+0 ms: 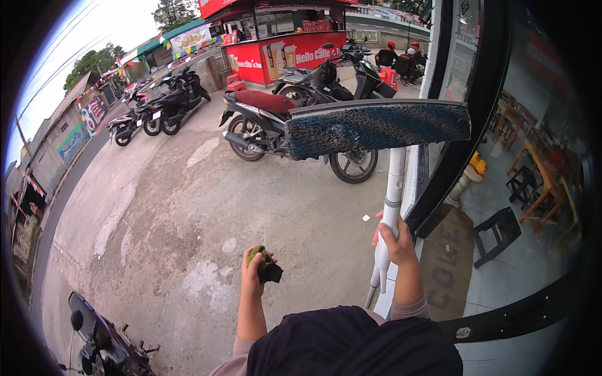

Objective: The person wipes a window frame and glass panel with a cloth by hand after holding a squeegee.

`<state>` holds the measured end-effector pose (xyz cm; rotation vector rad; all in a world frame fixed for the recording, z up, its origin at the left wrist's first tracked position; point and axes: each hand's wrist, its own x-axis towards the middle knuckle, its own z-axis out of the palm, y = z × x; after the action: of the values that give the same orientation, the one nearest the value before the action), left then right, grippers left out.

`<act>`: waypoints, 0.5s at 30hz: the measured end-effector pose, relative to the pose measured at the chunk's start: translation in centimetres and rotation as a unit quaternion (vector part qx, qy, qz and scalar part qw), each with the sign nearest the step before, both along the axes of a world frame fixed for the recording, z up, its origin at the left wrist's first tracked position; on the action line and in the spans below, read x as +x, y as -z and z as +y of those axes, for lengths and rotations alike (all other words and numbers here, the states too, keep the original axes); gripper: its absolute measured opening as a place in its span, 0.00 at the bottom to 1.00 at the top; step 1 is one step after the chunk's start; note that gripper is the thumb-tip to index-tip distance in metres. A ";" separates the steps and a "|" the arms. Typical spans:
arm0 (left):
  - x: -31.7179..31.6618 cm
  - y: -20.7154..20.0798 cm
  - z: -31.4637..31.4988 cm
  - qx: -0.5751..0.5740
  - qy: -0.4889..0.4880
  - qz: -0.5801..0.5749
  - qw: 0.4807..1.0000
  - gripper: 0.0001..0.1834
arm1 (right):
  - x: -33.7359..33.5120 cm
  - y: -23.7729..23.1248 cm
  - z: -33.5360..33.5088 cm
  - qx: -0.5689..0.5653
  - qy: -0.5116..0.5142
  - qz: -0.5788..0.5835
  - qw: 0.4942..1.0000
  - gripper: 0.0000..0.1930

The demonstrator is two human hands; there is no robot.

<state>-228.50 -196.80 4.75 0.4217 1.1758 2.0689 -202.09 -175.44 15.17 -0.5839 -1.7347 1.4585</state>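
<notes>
Your right hand [395, 241] grips the washer pole [392, 194], fingers wrapped round it, its pad [376, 128] raised beside the window [539, 156] — left hand [253, 272] pinching a rag [266, 266] — next, I'd judge, press pad flat against glass.

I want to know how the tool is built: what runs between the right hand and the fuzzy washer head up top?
In the head view, a white pole rises from the right hand to the blue-grey washer head.
</notes>
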 end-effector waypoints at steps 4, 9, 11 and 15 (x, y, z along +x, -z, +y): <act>-9.6 2.9 7.4 -0.032 0.026 -0.011 0.999 0.20 | -3.3 1.6 8.0 0.045 0.175 0.030 0.983 0.14; -18.8 4.1 22.1 -0.094 0.093 0.015 0.991 0.22 | -5.7 3.0 17.6 0.059 0.371 0.087 0.923 0.11; -20.8 2.8 29.1 -0.086 0.177 0.031 0.980 0.22 | -6.8 2.6 21.3 0.049 0.438 0.073 0.895 0.12; -21.8 0.6 42.4 -0.074 0.350 0.059 0.932 0.20 | -7.0 3.3 28.3 0.051 0.553 0.075 0.828 0.15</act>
<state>-250.25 -154.42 4.16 0.7712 1.0371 1.3445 -209.12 -147.16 11.91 -1.1223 -0.9755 0.5382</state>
